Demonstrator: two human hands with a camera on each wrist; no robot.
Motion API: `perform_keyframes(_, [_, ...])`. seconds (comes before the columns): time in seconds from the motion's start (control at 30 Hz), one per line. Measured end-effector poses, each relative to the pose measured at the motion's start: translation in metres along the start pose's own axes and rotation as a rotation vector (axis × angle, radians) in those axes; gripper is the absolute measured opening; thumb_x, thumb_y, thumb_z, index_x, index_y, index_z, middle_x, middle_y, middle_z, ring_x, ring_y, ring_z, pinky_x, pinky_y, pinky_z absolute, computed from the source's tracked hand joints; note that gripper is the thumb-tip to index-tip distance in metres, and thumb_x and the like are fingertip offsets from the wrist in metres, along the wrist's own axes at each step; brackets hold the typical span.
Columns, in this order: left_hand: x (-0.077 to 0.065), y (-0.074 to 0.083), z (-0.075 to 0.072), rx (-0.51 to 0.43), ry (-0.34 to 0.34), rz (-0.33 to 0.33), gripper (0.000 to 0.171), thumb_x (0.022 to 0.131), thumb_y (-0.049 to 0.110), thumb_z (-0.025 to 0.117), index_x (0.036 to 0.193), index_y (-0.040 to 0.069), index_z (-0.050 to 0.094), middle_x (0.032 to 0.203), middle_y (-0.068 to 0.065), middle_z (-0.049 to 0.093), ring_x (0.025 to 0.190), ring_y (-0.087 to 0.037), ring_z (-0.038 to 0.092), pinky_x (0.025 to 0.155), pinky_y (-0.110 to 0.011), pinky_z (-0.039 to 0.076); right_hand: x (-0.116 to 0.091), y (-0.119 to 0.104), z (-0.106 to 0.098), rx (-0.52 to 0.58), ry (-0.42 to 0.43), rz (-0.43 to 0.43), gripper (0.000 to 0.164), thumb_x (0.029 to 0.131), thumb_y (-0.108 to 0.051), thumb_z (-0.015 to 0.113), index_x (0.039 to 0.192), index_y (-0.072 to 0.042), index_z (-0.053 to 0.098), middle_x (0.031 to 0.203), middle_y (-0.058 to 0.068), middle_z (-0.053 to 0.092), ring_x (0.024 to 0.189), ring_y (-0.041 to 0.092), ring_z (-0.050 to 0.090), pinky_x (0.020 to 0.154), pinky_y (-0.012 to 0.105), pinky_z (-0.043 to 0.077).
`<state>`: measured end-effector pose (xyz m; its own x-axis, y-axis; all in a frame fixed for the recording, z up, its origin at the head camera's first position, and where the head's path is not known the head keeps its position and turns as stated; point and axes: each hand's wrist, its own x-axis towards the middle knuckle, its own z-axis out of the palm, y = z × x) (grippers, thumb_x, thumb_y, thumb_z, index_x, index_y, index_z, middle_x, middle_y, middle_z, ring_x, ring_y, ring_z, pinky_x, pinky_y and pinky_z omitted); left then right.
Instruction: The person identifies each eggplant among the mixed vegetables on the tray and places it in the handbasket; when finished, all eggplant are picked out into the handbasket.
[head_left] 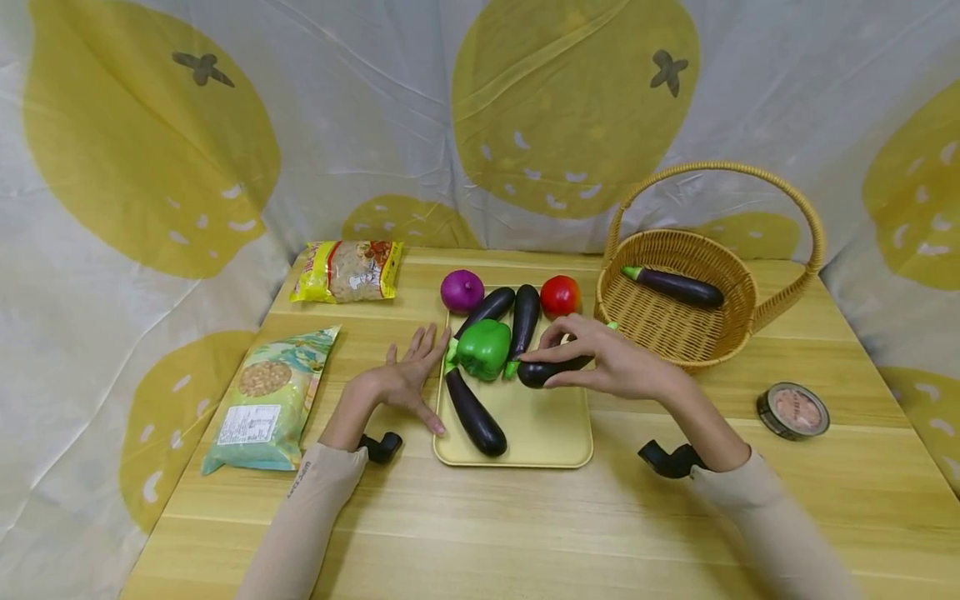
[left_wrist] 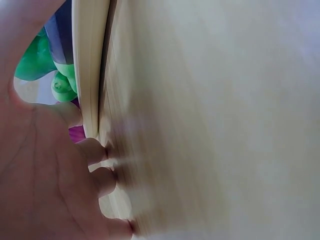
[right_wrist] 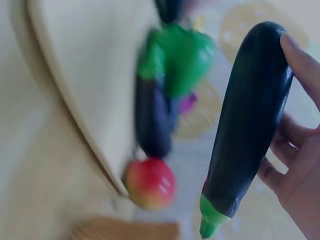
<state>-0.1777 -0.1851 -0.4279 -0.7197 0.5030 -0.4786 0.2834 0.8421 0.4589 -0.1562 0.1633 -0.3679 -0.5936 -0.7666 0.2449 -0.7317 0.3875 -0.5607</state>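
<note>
Pinched between the thumb and fingers of my right hand (head_left: 611,358) is a dark purple eggplant (right_wrist: 250,115) with a green stem end, held over the right side of a yellow tray (head_left: 540,433). My left hand (head_left: 408,379) lies with fingers spread at the tray's left edge, holding nothing. On the tray, a green bell pepper (head_left: 483,348) sits among more eggplants: one at the front left (head_left: 476,414), one behind the pepper (head_left: 491,307) and one to its right (head_left: 525,321). A purple onion (head_left: 462,291) and a red round fruit (head_left: 560,297) are at the tray's back corners.
Right of the tray stands a wicker basket (head_left: 738,346) with a tall handle and one eggplant (head_left: 678,287) inside. A round can (head_left: 793,411) is in front of it. To the left lie a yellow food bag (head_left: 348,272) and a green food bag (head_left: 273,400).
</note>
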Motion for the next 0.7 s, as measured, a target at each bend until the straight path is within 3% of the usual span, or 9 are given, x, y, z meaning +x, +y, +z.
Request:
perform_keyframes(0.13, [0.001, 0.0, 0.0, 0.003, 0.0, 0.0, 0.159, 0.061, 0.053, 0.096, 0.164, 0.015, -0.019, 0.169, -0.02, -0.028, 0.158, -0.04, -0.024, 0.123, -0.072, -0.013, -0.005, 0.005, -0.036, -0.031, 0.056, 0.062, 0.043, 0.09, -0.016, 0.081, 0.131, -0.024, 0.074, 0.116, -0.002, 0.065, 0.103, 0.011, 0.055, 0.086, 0.028, 0.046])
perform_keyframes(0.4, [0.001, 0.0, 0.001, 0.01, -0.008, 0.002, 0.159, 0.062, 0.054, 0.096, 0.164, 0.014, -0.019, 0.169, -0.02, -0.028, 0.158, -0.04, -0.025, 0.123, -0.072, -0.013, -0.016, 0.015, -0.102, -0.095, 0.139, 0.277, 0.045, 0.095, -0.016, 0.076, 0.138, -0.027, 0.068, 0.122, -0.001, 0.065, 0.096, 0.008, 0.054, 0.075, 0.023, 0.046])
perform_keyframes(0.53, [0.001, 0.0, 0.0, 0.01, -0.007, 0.0, 0.159, 0.062, 0.054, 0.095, 0.164, 0.014, -0.019, 0.169, -0.02, -0.028, 0.158, -0.039, -0.025, 0.123, -0.072, -0.013, -0.02, 0.031, -0.125, -0.122, 0.156, 0.379, 0.044, 0.098, -0.021, 0.073, 0.14, -0.03, 0.066, 0.125, 0.002, 0.066, 0.095, 0.011, 0.056, 0.073, 0.02, 0.044])
perform_keyframes(0.63, [0.0, 0.0, 0.0, 0.008, -0.006, -0.002, 0.159, 0.061, 0.054, 0.096, 0.164, 0.014, -0.019, 0.169, -0.02, -0.028, 0.158, -0.039, -0.025, 0.123, -0.071, -0.013, -0.024, 0.047, -0.135, -0.103, 0.132, 0.475, 0.042, 0.1, -0.027, 0.07, 0.142, -0.029, 0.064, 0.136, 0.01, 0.065, 0.107, 0.021, 0.06, 0.072, 0.019, 0.041])
perform_keyframes(0.67, [0.0, -0.001, 0.0, 0.008, -0.005, -0.002, 0.159, 0.061, 0.054, 0.096, 0.164, 0.014, -0.019, 0.169, -0.02, -0.028, 0.158, -0.039, -0.025, 0.123, -0.072, -0.013, -0.025, 0.054, -0.138, -0.091, 0.121, 0.507, 0.043, 0.101, -0.029, 0.069, 0.143, -0.028, 0.064, 0.141, 0.012, 0.064, 0.107, 0.024, 0.06, 0.071, 0.021, 0.041])
perform_keyframes(0.7, [0.0, -0.001, 0.0, 0.007, -0.005, 0.0, 0.159, 0.062, 0.054, 0.096, 0.164, 0.014, -0.018, 0.169, -0.02, -0.028, 0.158, -0.04, -0.025, 0.123, -0.072, -0.013, -0.026, 0.06, -0.139, -0.075, 0.11, 0.535, 0.043, 0.101, -0.031, 0.068, 0.144, -0.027, 0.063, 0.144, 0.015, 0.062, 0.095, 0.026, 0.06, 0.067, 0.023, 0.039])
